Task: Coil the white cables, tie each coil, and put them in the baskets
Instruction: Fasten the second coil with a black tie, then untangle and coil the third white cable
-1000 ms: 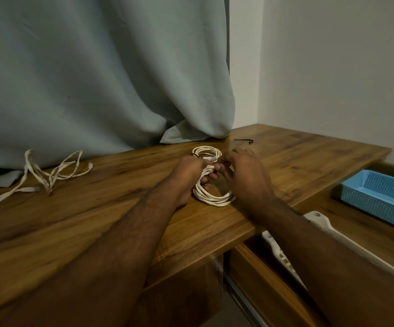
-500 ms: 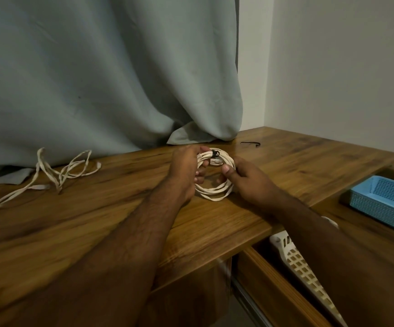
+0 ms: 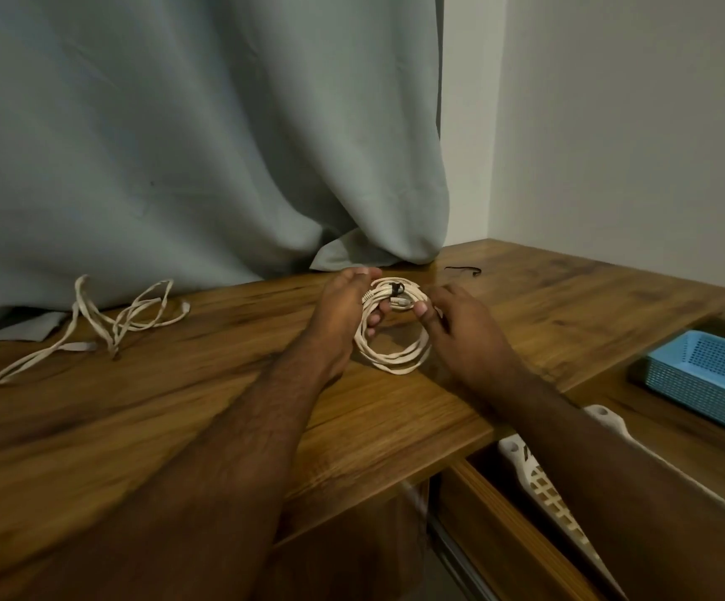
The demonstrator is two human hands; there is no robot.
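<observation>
A coiled white cable (image 3: 395, 357) lies on the wooden table (image 3: 204, 409) in the middle of the view, with a black tie (image 3: 394, 289) wrapped around its far side. My left hand (image 3: 343, 314) grips the coil's left edge, fingers inside the loop. My right hand (image 3: 460, 327) pinches the coil's right side near the tie with thumb and fingertips. A second white cable (image 3: 104, 323) lies loose and uncoiled at the left of the table. A blue basket (image 3: 708, 379) sits at the right on a lower surface. A white basket (image 3: 543, 483) shows partly below the table edge, under my right forearm.
A grey curtain (image 3: 204, 145) hangs behind the table and drapes onto its back edge. Another black tie (image 3: 462, 269) lies on the table beyond the coil. A pale wall stands at the right, and the table's front edge drops off towards me.
The black tie now sits around the coil's far side; a second ago my fingers covered that spot. My right hand has shifted to the coil's right side. The view has panned slightly.
</observation>
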